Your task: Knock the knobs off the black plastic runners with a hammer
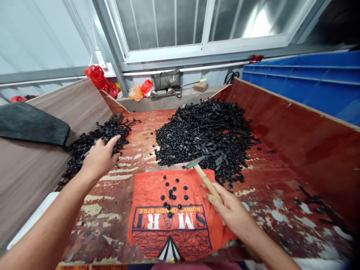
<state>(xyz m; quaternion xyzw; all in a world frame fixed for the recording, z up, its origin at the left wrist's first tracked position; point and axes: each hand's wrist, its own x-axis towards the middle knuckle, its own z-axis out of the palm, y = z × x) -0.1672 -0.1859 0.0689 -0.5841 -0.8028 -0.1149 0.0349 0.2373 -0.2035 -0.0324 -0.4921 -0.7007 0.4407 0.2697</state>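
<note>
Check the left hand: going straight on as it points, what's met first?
Likely the left pile of black parts, right by the left hand; whether they touch is unclear.

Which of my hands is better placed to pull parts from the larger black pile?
Your right hand, probably: it grips the wooden-handled tool, whose head is at the larger black pile. Your left hand is at the smaller pile.

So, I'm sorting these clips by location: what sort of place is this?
Probably a small workshop: a worn red wooden worktable, a large mound of small black parts and a pale ribbed metal wall suggest it.
</note>
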